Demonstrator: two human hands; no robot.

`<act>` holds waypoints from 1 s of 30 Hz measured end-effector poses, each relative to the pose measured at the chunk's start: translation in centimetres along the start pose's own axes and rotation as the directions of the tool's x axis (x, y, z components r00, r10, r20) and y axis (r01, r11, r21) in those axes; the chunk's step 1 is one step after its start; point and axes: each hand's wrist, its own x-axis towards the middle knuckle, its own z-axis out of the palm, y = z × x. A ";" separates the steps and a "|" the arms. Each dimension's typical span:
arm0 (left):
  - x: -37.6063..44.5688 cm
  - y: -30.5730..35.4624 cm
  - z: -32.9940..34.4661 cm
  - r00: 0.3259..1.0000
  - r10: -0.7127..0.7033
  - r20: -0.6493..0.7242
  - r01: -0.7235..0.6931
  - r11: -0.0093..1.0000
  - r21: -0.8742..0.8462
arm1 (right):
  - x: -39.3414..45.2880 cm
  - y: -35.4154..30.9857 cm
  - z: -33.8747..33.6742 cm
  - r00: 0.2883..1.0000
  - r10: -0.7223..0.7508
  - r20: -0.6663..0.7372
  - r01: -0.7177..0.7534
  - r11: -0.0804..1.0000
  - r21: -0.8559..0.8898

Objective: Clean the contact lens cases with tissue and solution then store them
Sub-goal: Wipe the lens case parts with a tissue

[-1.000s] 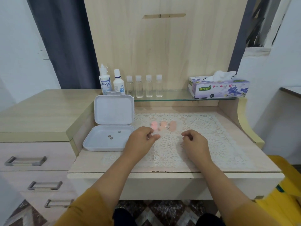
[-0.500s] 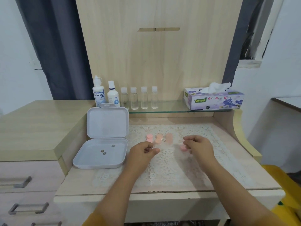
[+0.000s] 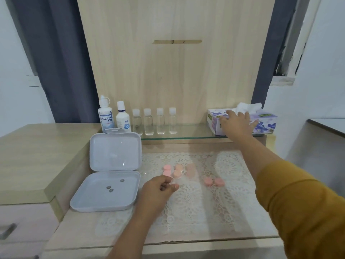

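Three pink and peach contact lens cases (image 3: pixel 177 171) lie in a row on the lace mat (image 3: pixel 196 208). Two loose pink caps (image 3: pixel 213 181) sit to their right. My left hand (image 3: pixel 158 188) is just in front of the row, fingers curled, pinching a small pale see-through case part. My right hand (image 3: pixel 237 124) is stretched out to the tissue box (image 3: pixel 266 123) on the glass shelf, fingers spread in front of the box just below the protruding tissue (image 3: pixel 249 106). Two solution bottles (image 3: pixel 106 116) stand at the shelf's left end.
An open white storage box (image 3: pixel 89 200) lies left of the mat, its lid propped upright, with three small grey bits (image 3: pixel 111 188) inside. Several small clear bottles (image 3: pixel 154 122) stand on the glass shelf (image 3: pixel 186 137). A raised cabinet top with drawers sits at the left.
My right hand set pink caps down on the mat, then left them and reached up to the tissue box. My left hand stayed by the cases. The camera tilted up.
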 end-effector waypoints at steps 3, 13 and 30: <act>0.0 0.0 0.0 1.000 0.009 -0.009 -0.009 1.000 0.011 | 0.7 -0.1 -0.1 0.999 0.004 0.037 0.000 0.995 -0.096; -0.1 0.2 0.0 1.000 -0.003 -0.013 0.002 1.000 -0.018 | 2.1 -0.2 -0.6 0.987 0.152 0.058 -0.138 0.971 -0.197; -0.5 1.1 -0.4 1.000 0.005 0.008 -0.005 0.999 -0.036 | 3.1 -1.4 -4.2 0.929 -0.182 -0.323 0.331 0.802 0.498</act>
